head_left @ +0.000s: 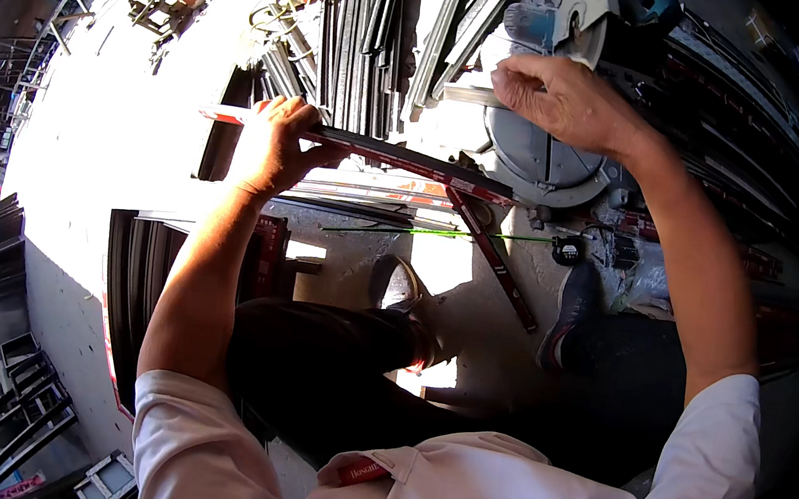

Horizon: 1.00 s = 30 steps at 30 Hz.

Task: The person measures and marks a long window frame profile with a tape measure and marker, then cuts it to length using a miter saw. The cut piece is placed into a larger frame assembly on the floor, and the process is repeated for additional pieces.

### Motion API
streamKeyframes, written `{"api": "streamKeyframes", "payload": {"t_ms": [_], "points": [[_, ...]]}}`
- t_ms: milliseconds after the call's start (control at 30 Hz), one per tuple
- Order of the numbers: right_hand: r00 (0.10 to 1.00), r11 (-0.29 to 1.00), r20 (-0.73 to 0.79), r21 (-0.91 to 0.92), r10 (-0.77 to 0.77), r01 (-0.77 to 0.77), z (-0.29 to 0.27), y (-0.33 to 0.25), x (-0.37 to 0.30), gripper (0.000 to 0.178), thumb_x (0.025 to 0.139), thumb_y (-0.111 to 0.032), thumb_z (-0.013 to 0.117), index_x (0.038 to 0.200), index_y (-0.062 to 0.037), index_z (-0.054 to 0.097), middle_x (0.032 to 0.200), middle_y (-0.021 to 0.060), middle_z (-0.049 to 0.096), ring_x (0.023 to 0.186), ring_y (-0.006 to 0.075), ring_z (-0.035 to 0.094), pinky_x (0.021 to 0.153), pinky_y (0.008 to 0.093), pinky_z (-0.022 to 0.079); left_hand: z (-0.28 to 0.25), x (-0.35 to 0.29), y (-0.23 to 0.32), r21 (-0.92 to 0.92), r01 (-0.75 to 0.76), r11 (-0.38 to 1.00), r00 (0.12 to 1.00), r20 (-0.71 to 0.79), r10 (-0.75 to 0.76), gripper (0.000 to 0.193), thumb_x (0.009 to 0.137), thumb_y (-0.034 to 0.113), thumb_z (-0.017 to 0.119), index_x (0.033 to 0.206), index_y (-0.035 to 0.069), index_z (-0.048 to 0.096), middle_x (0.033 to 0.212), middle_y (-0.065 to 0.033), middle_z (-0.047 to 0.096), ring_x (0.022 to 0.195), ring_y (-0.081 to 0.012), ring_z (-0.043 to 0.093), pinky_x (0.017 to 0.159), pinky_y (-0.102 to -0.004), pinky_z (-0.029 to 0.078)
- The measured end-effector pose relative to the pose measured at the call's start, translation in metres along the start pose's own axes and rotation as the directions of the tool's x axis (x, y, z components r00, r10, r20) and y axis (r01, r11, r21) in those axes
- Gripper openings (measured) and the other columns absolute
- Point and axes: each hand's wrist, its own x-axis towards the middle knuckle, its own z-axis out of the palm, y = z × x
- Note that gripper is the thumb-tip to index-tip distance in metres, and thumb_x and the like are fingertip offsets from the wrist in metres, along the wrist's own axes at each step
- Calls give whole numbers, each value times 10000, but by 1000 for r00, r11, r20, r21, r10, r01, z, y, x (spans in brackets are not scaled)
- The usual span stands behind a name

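My left hand is wrapped round a long dark metal profile with red film, which slants across toward the round grey saw base. The far right end of the profile lies close to the base of the miter saw. My right hand is raised over the saw base, in front of the blade guard. Its fingers are curled in toward the thumb; whether anything small is between them is hidden. Below the profile, a shorter red-and-dark bar lies slanted on the floor.
A black tape measure lies by my shoe with its green tape drawn out leftward. Bundles of dark profiles lie beyond; more are stacked at the right and beside my left knee. Frames lie at lower left.
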Motion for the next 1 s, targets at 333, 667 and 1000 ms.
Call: {"api": "streamKeyframes", "payload": {"t_ms": [333,667,1000], "points": [[994,999,109,33,-8,4,114,-74,-16,425,1099,-374,567,978,33,557,825,304,649,805,527,624,713,529,494,-16,-50,-6,-69,199,978,947,-243,-210,699,784,302,914,1410,145,644,1386,-151,565,1300,-371,520,1117,-476,437],[970,956,-55,-191,-236,222,181,-184,54,342,1102,-331,547,983,-12,519,726,275,678,711,498,690,696,590,536,-2,-113,-7,-920,391,33,293,90,-952,647,966,439,694,1382,-21,510,1198,-247,601,1126,-372,592,957,-473,496],[894,888,-72,-177,-442,424,229,-219,68,453,1014,-294,669,1303,51,618,882,279,723,802,468,714,743,532,564,10,-134,-61,-962,250,-111,12,118,-993,351,1056,395,577,1050,45,601,849,-98,593,731,-194,577,639,-366,522]]}}
